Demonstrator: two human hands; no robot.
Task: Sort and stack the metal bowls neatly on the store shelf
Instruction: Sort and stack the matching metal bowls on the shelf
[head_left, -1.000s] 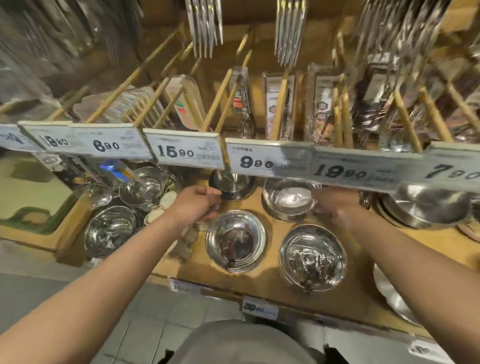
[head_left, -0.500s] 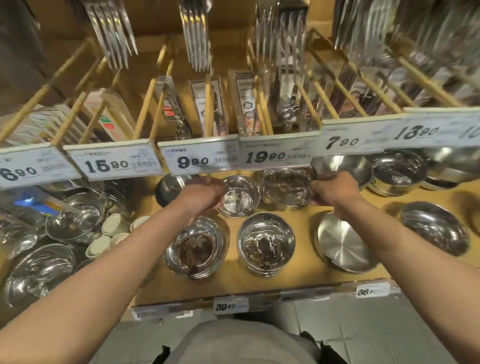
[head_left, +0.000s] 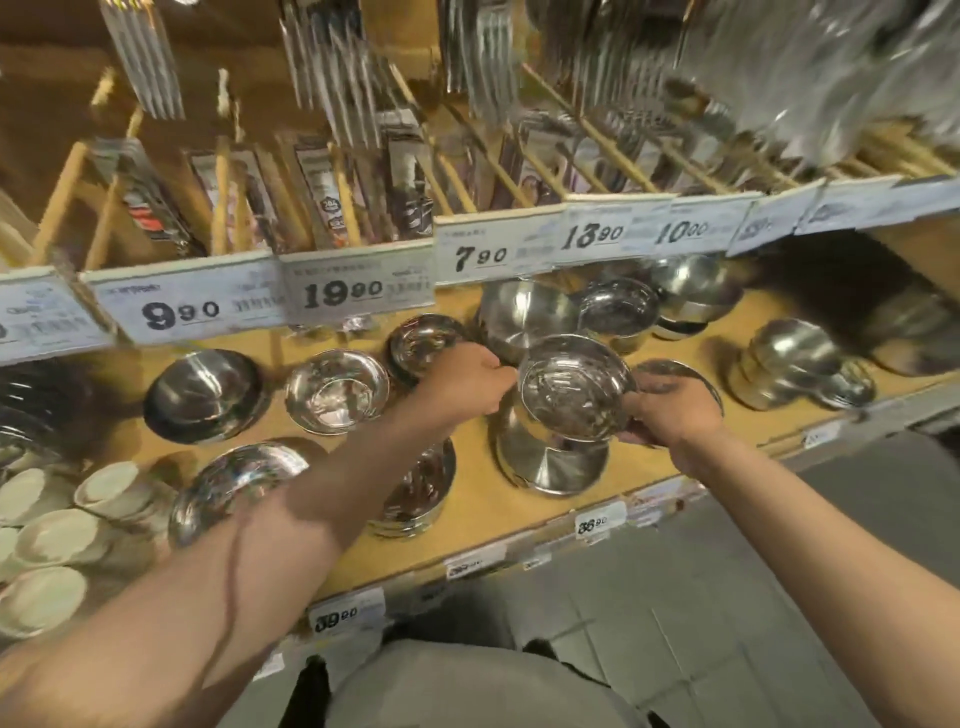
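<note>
Hands at shelf (head_left: 483, 499): left grip (head_left: 462, 382) and right grip (head_left: 670, 410) each pinch opposite rims of steel bowl (head_left: 574, 387), above upturned pan (head_left: 550, 462).

A wooden shelf board (head_left: 483, 499) runs across the scene, its near edge carrying small price labels (head_left: 592, 525). Above it a rail of white price tags (head_left: 358, 291) fronts wooden dividers (head_left: 221, 197) holding packaged goods, with what seem to be hanging utensils (head_left: 145, 57) farther up, blurred. Grey floor tiles (head_left: 727, 623) lie near right. Warm light falls overall.
</note>
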